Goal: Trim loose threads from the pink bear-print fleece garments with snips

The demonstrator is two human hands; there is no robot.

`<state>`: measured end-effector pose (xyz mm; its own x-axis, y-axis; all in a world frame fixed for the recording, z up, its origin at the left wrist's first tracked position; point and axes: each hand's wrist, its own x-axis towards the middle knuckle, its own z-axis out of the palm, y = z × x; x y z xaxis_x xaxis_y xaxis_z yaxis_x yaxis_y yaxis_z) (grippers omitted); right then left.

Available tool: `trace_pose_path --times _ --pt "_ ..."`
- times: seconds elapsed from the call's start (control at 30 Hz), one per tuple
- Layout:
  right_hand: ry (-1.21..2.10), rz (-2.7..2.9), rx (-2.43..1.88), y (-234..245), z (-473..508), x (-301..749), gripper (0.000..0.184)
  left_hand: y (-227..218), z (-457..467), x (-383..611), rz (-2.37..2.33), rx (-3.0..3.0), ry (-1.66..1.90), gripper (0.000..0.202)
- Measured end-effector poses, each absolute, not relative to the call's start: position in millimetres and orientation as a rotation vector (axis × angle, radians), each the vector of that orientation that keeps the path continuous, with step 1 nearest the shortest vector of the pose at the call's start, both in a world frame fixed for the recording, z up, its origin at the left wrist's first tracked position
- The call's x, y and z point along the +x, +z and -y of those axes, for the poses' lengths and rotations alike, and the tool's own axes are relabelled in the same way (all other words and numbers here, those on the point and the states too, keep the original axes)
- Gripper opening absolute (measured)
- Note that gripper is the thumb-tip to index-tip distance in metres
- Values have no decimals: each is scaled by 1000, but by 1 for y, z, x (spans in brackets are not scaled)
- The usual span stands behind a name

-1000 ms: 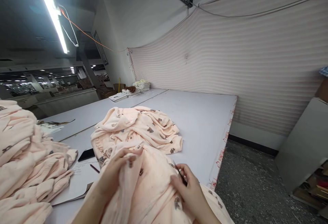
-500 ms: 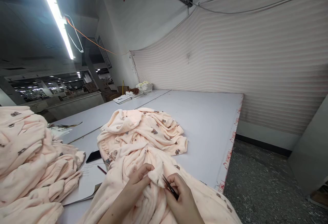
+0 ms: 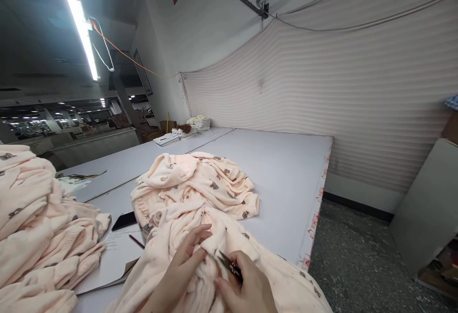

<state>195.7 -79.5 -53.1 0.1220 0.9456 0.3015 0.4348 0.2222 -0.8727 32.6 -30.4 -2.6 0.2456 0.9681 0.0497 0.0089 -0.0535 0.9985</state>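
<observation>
Pinching a raised fold between thumb and fingers, the left hand [image 3: 186, 260] holds up part of a pale peach plush garment [image 3: 286, 279] printed with small dark figures. The right hand [image 3: 248, 284] is curled around a pair of small dark snips [image 3: 233, 269], their tips pointing up and left at the fold, just beside the left thumb; whether the blades touch the cloth, I cannot tell. The garment lies bunched over the near part of the table [image 3: 286, 170], covering the lower end of its right edge, where red lettering runs along the border. Beyond the hands, a rumpled heap of the same peach cloth [image 3: 211, 184] rests on the tabletop, well apart from the far right corner.

Left of that heap, a black phone [image 3: 124, 221] lies just beside it, with a dark pen [image 3: 136, 241] and a printed sheet of paper [image 3: 110, 258] nearer the person. A big pile of matching peach cloth [image 3: 32, 222] fills the near left side. Folded white stacks [image 3: 196, 123] sit by the table's far edge, below a hanging striped sheet [image 3: 322, 84].
</observation>
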Motion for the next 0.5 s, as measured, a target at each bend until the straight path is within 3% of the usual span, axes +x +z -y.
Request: trace_pose_path --times 0.07,0.17,0.4,0.5 --pt "641 1467 -1355 -56 75 197 4 1 29 31 -1081 1394 997 29" --pt "645 1383 -1294 -52 61 201 10 9 27 27 -1136 1361 878 11" --pt "575 1533 -1300 -42 60 204 3 13 23 26 -1007 1204 829 16" --pt "479 1626 -1211 -39 71 207 19 9 22 26 -967 1203 837 16"
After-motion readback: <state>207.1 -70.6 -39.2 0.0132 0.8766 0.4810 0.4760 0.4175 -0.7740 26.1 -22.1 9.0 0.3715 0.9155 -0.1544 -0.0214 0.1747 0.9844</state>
